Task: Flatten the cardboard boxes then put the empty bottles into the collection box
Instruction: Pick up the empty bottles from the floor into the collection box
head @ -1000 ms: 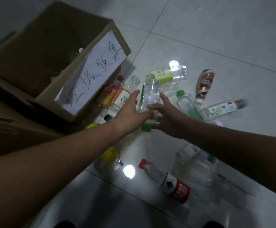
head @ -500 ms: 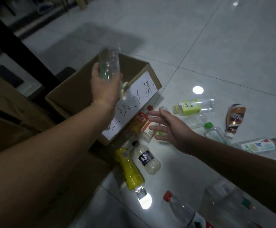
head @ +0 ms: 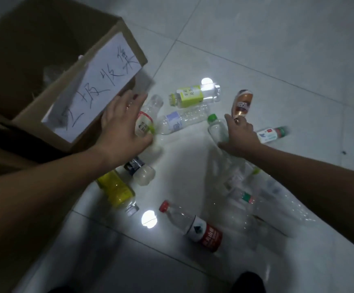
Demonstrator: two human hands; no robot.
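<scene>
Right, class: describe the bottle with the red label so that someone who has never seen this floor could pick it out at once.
Start at the cardboard collection box with the white handwritten sign, top left, then look down across the tiled floor toward the near edge. There, right of a bright light reflection, lies the red-label bottle: clear, on its side, alone in having both a red cap and a red band.

At upper left the collection box (head: 117, 32) is matt brown cardboard bearing a white paper sheet (head: 95, 89), while clear glossy plastic bottles (head: 184, 121) lie on smooth, reflective floor tiles (head: 277, 49).
</scene>
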